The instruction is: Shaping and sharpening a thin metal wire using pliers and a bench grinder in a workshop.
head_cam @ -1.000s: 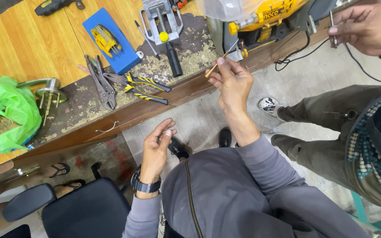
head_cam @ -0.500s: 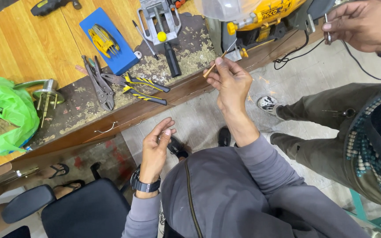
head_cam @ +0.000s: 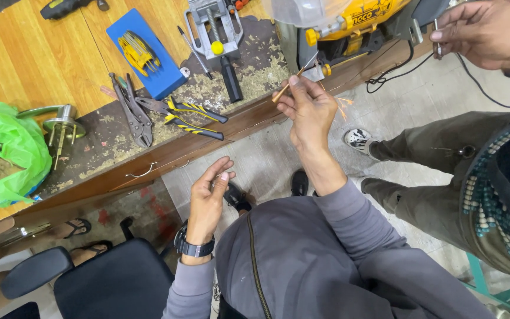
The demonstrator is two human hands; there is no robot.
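My right hand (head_cam: 309, 109) is raised toward the yellow bench grinder (head_cam: 349, 23) and pinches a thin wooden-coloured rod (head_cam: 284, 88), whose tip points at the machine. A few orange sparks show beside the hand. My left hand (head_cam: 209, 198), with a black wristwatch on the wrist, hangs lower over the floor with its fingers loosely drawn together; whether it holds anything small is unclear. Another person's hand (head_cam: 485, 32) at the top right holds a thin metal pin.
On the wooden bench (head_cam: 42, 53) lie a blue box of yellow wire (head_cam: 143, 53), a grey vise (head_cam: 211, 23), yellow-handled pliers (head_cam: 193, 115), locking pliers (head_cam: 131, 112), a door lever (head_cam: 60, 124) and a green bag (head_cam: 4, 153). A black chair (head_cam: 107, 283) stands lower left. The other person's legs (head_cam: 432, 159) are at the right.
My right hand stays at the grinder with the rod, shifted only slightly. The other person's hand has edged a little left. My left hand has barely moved.
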